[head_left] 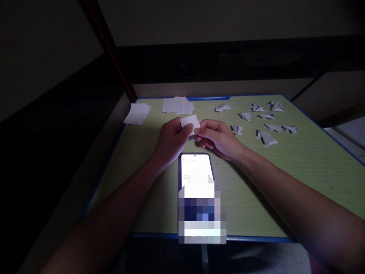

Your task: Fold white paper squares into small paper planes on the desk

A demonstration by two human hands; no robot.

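My left hand [171,140] and my right hand [215,137] meet above the middle of a light green table [308,167]. Between them they pinch a small white piece of paper [190,121], partly folded and held a little above the tabletop. The fingers of both hands are closed on its edges. A lit phone [196,173] lies flat on the table just in front of my hands, its lower part blurred out.
Several folded white paper shapes [266,137] lie scattered on the right half of the table. Two stacks of flat white paper sheets [176,105] sit at the far left edge, one stack [137,113] overhanging the corner. The room is dark.
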